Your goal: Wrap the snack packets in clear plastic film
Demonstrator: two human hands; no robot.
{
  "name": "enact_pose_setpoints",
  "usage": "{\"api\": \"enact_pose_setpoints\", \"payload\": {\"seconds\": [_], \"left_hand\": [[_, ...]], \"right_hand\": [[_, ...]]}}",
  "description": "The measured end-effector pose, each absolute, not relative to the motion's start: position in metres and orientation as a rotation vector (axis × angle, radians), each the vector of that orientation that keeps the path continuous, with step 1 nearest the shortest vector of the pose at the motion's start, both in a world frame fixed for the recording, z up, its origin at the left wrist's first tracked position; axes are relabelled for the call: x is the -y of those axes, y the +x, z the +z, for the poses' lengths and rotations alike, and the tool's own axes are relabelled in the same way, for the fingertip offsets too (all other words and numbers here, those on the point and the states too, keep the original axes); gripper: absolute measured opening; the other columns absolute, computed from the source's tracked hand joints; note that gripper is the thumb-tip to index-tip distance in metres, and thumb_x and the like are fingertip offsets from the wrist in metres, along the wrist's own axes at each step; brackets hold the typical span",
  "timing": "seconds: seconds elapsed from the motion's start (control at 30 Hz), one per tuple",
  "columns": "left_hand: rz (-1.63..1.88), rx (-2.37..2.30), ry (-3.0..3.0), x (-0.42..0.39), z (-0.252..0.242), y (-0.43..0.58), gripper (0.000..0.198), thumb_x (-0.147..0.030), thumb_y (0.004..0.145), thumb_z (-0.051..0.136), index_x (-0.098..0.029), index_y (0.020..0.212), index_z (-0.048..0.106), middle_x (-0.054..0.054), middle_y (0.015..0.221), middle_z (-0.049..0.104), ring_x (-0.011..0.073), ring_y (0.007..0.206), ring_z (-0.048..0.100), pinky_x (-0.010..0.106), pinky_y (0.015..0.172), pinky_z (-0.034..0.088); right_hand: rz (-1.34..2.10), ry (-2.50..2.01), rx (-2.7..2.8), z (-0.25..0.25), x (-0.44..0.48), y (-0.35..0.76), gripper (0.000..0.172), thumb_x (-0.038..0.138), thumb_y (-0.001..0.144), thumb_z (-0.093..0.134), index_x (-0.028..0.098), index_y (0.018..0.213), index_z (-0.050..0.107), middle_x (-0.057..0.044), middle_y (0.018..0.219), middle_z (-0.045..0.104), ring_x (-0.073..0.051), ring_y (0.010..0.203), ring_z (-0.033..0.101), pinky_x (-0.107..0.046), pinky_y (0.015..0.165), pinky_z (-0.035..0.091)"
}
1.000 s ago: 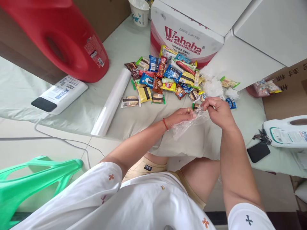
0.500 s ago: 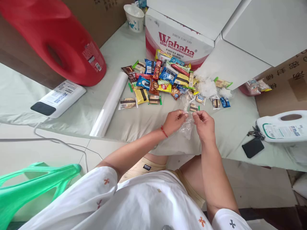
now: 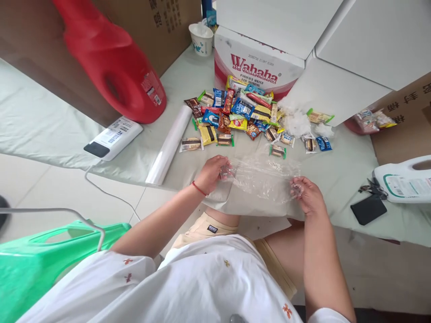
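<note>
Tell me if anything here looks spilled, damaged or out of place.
Nothing looks spilled or damaged. The snack packets lie in a jumbled heap by the Wahaha box, with a few strays beside a crumpled plastic wad, so that spot looks untidy. The clear plastic between left hand and right hand is wrinkled.

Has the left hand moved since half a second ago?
Yes: against the green-edged snack on the table, the left hand has moved left, away from it.

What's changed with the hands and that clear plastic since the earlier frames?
The left hand moved left and the right hand right, spreading the bunched clear plastic wide between them. Both still hold it. The snack pile and white roll stayed put.
</note>
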State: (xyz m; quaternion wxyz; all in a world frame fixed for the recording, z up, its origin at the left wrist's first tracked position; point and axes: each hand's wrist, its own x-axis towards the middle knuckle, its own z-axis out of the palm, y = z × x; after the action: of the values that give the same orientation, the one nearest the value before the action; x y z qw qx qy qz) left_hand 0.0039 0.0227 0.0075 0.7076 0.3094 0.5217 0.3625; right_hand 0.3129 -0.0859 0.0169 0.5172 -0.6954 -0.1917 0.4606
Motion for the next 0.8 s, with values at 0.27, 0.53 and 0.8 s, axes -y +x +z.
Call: {"api": "enact_pose_setpoints", "payload": {"seconds": [0.27, 0.53, 0.8], "left_hand": [[1.319, -1.211, 2.020, 0.007, 0.048, -0.005, 0.009, -0.019, 0.092, 0.055, -0.021, 0.094, 0.063, 0.007, 0.100, 0.068, 0.0197, 0.100, 0.063, 0.036, 0.089, 0.053], [0.300, -1.138, 2.589, -0.005, 0.012, 0.047, 0.033, -0.030, 0.101, 0.051, -0.015, 0.123, 0.070, 0.017, 0.146, 0.062, 0.0331, 0.139, 0.055, 0.053, 0.113, 0.044], [0.278, -1.025, 2.719, 0.016, -0.035, 0.016, 0.052, -0.039, 0.110, 0.032, -0.023, 0.156, 0.049, 0.007, 0.170, 0.035, 0.0269, 0.159, 0.030, 0.058, 0.130, 0.019]], "right_hand": [[1.218, -1.762, 0.704, 0.022, 0.085, 0.319, 0.050, 0.060, 0.056, 0.093, 0.023, 0.077, 0.068, -0.004, 0.086, 0.072, -0.016, 0.077, 0.063, -0.027, 0.064, 0.055], [1.273, -1.815, 1.065, 0.016, 0.107, 0.329, 0.043, 0.061, 0.070, 0.082, 0.021, 0.081, 0.070, -0.003, 0.085, 0.070, -0.016, 0.078, 0.060, -0.030, 0.075, 0.052], [0.541, -2.212, 1.353, 0.035, 0.100, 0.373, 0.031, 0.049, 0.088, 0.060, 0.022, 0.098, 0.072, -0.008, 0.096, 0.073, -0.024, 0.091, 0.065, -0.037, 0.084, 0.052]]}}
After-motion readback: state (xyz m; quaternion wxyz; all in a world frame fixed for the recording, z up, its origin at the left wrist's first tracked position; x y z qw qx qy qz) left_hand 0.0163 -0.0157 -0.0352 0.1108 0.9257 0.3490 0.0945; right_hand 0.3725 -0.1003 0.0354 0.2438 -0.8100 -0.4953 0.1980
